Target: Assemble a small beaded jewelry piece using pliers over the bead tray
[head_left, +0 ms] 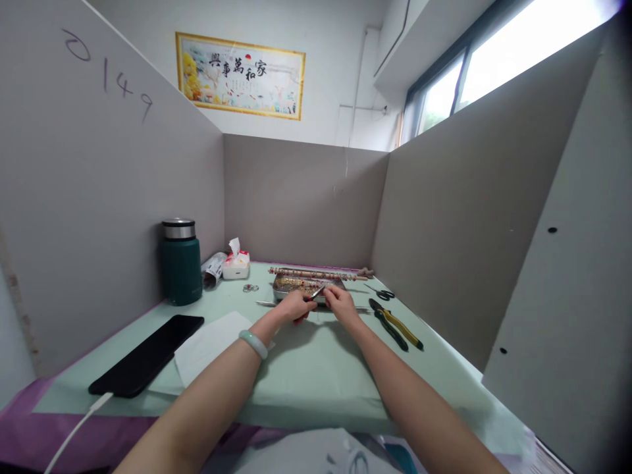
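My left hand (295,307), with a pale green bangle (253,343) on its wrist, is closed on a thin pointed metal tool (318,291), perhaps tweezers. The tool's tip points up and right toward my right hand (338,303). That hand is pinched; whatever lies between its fingertips is too small to make out. Both hands are at the front edge of a metal tray (279,294) that holds small gold and red beads. Across the tray's back lies a stick (340,276) wrapped in a beaded strand. A slim metal rod (265,303) pokes out left of my left hand.
On the right lie green-and-yellow pliers (395,325) and black-handled scissors (384,294). Leftward are a phone (148,355) on a cable, white paper (212,345), a dark green bottle (181,270), a tissue pack (236,265) and small rings (250,288). Partition walls enclose the table.
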### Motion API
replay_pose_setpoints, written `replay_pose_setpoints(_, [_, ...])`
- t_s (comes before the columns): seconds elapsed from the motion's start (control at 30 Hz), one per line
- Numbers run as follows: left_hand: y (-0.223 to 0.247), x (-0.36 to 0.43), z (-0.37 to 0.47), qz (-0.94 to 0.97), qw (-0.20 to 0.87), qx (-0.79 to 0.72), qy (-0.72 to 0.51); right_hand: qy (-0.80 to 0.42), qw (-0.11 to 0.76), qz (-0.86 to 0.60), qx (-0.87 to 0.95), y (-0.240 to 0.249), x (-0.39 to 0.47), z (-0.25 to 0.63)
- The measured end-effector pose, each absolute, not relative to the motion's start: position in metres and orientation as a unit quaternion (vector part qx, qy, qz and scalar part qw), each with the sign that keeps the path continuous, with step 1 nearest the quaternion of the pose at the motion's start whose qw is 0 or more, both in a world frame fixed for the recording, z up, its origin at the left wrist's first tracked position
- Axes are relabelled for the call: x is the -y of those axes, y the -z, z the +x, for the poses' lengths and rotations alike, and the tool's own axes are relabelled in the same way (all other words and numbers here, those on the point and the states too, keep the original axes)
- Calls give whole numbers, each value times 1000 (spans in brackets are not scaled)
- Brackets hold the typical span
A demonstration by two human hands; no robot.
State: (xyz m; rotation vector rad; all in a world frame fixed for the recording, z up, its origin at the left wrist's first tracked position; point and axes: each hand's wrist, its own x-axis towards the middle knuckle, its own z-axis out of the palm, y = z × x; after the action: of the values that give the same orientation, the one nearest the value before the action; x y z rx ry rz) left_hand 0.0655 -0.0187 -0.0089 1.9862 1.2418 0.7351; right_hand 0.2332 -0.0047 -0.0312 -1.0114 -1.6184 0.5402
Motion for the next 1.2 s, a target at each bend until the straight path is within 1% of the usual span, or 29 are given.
replay_pose_setpoints(0.2, [9, 18, 64, 761, 335, -483, -275, -412, 527, -403, 624, 26, 11, 232])
replay_pose_setpoints(0.33, [11, 15, 63, 763, 338, -477, -276, -481, 512, -377, 604, 24, 12, 234])
replay_pose_setpoints(0.5, [11, 16, 63, 766, 335, -475, -274, -488, 507, -372, 606, 24, 12, 235])
replay_pose_setpoints(0.73, [9, 18, 66, 772, 294, -494, -271, -447, 497, -404, 625, 26, 11, 232])
replay_pose_setpoints(0.93, [6, 22, 67, 781, 275, -487, -276, -487, 481, -385, 620, 27, 10, 232])
replay_pose_setpoints(1.2, [9, 19, 68, 776, 293, -480, -286, -525, 475, -368, 603, 22, 14, 233])
